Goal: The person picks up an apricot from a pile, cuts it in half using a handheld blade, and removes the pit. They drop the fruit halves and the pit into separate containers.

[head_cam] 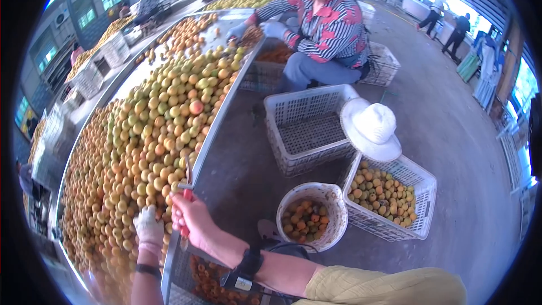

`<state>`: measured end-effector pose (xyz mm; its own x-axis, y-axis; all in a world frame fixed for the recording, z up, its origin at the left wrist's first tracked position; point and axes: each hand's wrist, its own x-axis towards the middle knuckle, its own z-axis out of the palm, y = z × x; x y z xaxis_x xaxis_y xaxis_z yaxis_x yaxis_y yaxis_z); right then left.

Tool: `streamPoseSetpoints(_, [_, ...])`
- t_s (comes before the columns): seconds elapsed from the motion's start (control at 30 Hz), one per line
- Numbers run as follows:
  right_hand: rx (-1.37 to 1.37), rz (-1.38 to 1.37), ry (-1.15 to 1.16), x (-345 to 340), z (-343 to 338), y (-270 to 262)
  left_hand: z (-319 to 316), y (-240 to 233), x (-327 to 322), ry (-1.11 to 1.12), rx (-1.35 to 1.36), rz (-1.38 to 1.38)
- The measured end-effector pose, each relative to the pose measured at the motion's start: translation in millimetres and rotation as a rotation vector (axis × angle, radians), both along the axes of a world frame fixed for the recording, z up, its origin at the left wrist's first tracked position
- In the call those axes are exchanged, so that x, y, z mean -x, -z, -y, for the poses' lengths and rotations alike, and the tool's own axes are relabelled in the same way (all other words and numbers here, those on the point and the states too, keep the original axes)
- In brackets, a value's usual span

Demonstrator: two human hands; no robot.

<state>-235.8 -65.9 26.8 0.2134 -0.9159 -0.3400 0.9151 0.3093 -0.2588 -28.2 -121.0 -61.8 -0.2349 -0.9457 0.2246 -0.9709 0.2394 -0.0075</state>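
Apricots (pixel 152 135), green-yellow to orange, lie heaped on a long metal-edged sorting table (pixel 220 118) at my left. My left hand (pixel 149 226), in a whitish glove, reaches into the heap with its fingertips among the fruit. Whether it grips one is hidden. Bare and closed, my right hand (pixel 192 218) holds a red-handled cutting tool (pixel 187 195) over the table's near edge. Its narrow, slightly curved metal blade points away from me, with a short metal crosspiece at the handle's top. Below my right forearm, a crate (pixel 182 267) contains orange cut fruit pieces (pixel 211 277).
A white bucket (pixel 343 207) holds darker fruit; beside it stands a crate (pixel 427 216) of apricots. A white hat (pixel 374 125) rests across that crate and another plastic crate (pixel 311 152). A gloved co-worker (pixel 330 29) sits at the table's far side. Several people are farther off.
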Motion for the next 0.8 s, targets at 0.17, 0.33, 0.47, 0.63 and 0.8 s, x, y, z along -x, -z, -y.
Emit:
streamPoseSetpoints(0.17, [-0.031, -0.011, -0.015, -8.4, -0.7, -0.3, 1.6, -6.1, 11.7, 0.026, -0.03, -0.098])
streamPoseSetpoints(0.33, [-0.002, -0.036, -0.046, -15.7, -5.2, 2.8, 9.4, -20.4, 11.0, -0.101, -0.268, 0.125])
streamPoseSetpoints(0.47, [-0.014, -0.031, -0.057, -8.4, -4.6, -1.4, 4.8, -9.6, 11.1, 0.001, -0.06, 0.016])
streamPoseSetpoints(0.63, [0.029, -0.052, -0.03, -8.6, 2.6, -4.2, 9.3, -4.6, 9.9, 0.044, 0.045, -0.18])
streamPoseSetpoints(0.8, [0.045, -0.091, -0.112, -31.5, 0.7, -1.4, -14.8, -4.9, -23.3, -0.132, -0.069, -1.201])
